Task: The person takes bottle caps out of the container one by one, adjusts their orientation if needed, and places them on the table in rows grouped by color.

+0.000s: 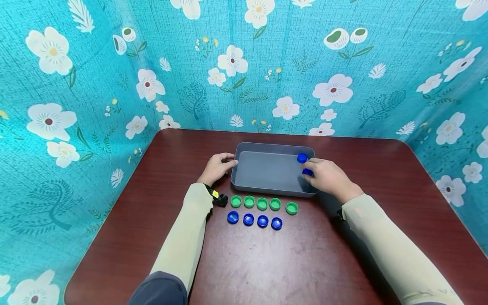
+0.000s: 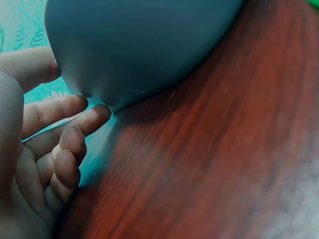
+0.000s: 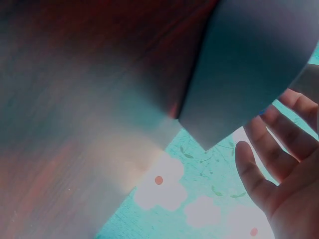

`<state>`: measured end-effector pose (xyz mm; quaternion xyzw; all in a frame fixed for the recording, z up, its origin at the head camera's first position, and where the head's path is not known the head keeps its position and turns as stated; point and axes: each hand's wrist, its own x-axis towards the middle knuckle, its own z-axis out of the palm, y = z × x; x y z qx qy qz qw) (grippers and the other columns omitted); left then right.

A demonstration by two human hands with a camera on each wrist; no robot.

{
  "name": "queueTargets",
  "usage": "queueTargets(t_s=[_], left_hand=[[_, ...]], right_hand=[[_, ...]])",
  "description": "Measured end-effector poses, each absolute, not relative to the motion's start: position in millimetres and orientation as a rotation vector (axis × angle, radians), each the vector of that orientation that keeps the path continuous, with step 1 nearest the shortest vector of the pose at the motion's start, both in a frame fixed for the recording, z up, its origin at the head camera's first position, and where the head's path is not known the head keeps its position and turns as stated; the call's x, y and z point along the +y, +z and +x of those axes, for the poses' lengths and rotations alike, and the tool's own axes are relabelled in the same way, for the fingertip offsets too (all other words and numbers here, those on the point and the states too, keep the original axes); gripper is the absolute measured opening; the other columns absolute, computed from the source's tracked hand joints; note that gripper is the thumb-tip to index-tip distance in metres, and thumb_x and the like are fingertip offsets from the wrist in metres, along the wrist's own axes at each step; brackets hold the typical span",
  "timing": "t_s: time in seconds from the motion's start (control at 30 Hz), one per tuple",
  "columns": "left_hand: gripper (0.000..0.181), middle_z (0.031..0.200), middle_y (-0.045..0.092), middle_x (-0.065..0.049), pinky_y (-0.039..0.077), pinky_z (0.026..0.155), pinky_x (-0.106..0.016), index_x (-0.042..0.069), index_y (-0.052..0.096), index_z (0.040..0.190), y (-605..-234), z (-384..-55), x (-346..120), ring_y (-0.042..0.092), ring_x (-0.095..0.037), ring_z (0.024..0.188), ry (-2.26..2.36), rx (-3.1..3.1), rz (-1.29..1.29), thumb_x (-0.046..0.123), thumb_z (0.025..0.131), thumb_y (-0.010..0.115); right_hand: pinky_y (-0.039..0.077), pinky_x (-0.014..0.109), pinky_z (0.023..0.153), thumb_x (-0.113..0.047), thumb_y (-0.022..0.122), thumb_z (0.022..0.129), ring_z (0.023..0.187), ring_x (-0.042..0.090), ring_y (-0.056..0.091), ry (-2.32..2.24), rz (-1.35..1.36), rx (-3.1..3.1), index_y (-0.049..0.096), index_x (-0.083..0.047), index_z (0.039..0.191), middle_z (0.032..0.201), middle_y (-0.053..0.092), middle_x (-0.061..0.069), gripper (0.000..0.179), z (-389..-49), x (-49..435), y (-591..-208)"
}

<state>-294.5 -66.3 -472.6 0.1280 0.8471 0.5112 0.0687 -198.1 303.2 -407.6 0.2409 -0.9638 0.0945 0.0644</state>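
A shallow grey tray (image 1: 267,169) lies on the table. My left hand (image 1: 216,168) is at its left end, thumb and fingertips touching the wall; in the left wrist view, loosely bent fingers (image 2: 94,119) rest against the outer side. Over the tray's right end, my right hand (image 1: 328,177) pinches a blue bottle cap (image 1: 307,172), partly hidden by the fingers. Another blue cap (image 1: 302,158) is just beyond those fingertips, inside the tray. The right wrist view shows the fingers (image 3: 279,154) beyond the tray's wall, with the pinched cap mostly hidden.
In front of the tray, several green caps (image 1: 262,203) form a row. Nearer to me is a row of several blue caps (image 1: 262,220). The dark red wooden table (image 1: 160,237) ends at a teal floral cloth (image 1: 259,101) behind and at both sides.
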Motion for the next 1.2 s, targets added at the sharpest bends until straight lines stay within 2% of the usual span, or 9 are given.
queueTargets(t_s=[0.2,0.83,1.2], left_hand=[[0.043,0.105,0.066,-0.003,0.054,0.066,-0.037,0.009,0.067,0.122,-472.2,-294.3,-66.0,0.061,-0.024,0.072,1.546,2.549,0.39,0.036,0.09,0.069],[0.043,0.108,0.065,-0.003,0.053,0.066,-0.036,0.011,0.067,0.123,-473.6,-295.9,-65.7,0.06,-0.024,0.072,1.53,2.551,0.36,0.039,0.09,0.069],[0.044,0.11,0.065,-0.003,0.052,0.067,-0.036,0.013,0.067,0.123,-473.4,-296.9,-66.7,0.061,-0.024,0.071,1.505,2.563,0.369,0.043,0.09,0.068]], right_hand=[[0.055,0.042,0.077,-0.016,0.079,0.083,0.086,0.022,0.064,0.294,0.762,-2.856,0.072,-0.004,0.105,0.098,0.066,0.006,0.026,-186.1,299.1,-405.6],[0.055,0.042,0.077,-0.014,0.082,0.079,0.085,0.022,0.063,0.318,0.851,-2.718,0.073,-0.004,0.101,0.095,0.065,0.007,0.026,-152.8,284.4,-399.3],[0.055,0.04,0.075,-0.016,0.081,0.08,0.083,0.02,0.063,0.318,0.885,-2.699,0.073,-0.005,0.1,0.094,0.065,0.005,0.025,-141.6,279.2,-403.0]])
